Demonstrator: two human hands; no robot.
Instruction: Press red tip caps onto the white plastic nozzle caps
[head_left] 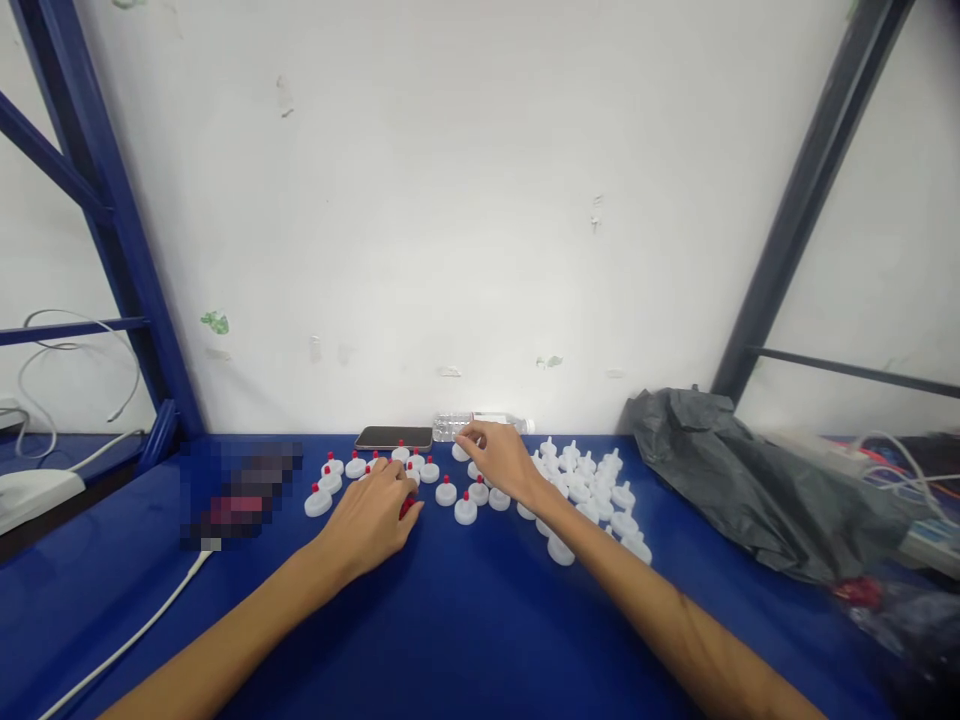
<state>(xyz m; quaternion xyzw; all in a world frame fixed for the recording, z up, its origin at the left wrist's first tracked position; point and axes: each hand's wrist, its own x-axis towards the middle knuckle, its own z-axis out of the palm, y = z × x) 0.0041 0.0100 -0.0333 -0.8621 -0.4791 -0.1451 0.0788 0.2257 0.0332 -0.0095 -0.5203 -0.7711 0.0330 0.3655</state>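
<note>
My left hand [373,515] is curled palm-down over the blue tabletop, with small red caps [407,507] showing between thumb and fingers. Around its fingertips stand white nozzle lids with red tips, such as this lid [318,501]. My right hand [501,458] reaches further back, thumb and forefinger pinched together just over a white lid [459,453]. Whatever is in that pinch is too small to make out. Several red-tipped lids, including one lid [466,510], stand between the hands. Under and beside my right forearm lies a cluster of plain white nozzle lids [577,488].
Against the wall lie a phone [394,438] and a clear plastic bottle [450,427]. A grey plastic bag [750,480] lies at the right. On the left are a blurred-out object [244,495] with a white cable [127,640] and blue rack posts [124,220].
</note>
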